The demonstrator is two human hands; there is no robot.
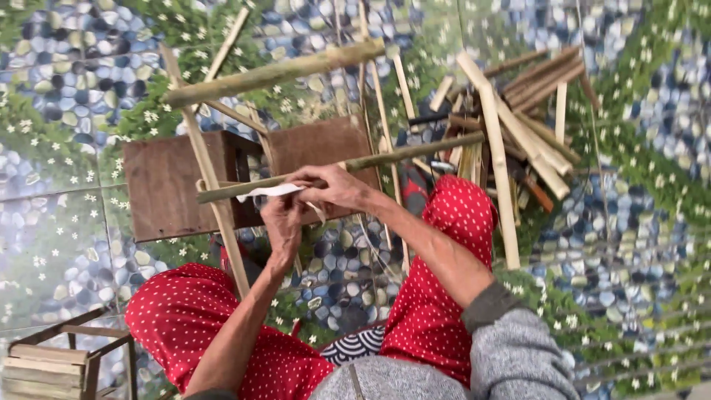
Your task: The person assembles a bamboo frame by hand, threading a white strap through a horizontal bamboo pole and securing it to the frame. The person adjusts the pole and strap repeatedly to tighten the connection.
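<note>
While both hands work over the brown wooden block, the scene reads so:

Bamboo stick: a long green bamboo stick lies slantwise across the top of the block, its far end reaching past the block's right edge toward the heap of split bamboo.
Right hand: the right hand is clenched over the stick above the block's right half.
Left hand: the left hand sits at the block's near edge, fingers pinched on a pale white strip that lies along the stick.
Thick pole: a thicker bamboo pole lies beyond the block's far side.
Split bamboo pile: a pile of pale slats lies right of the block.
Wooden stool: a wooden stool stands well apart, near-left of the block.
</note>
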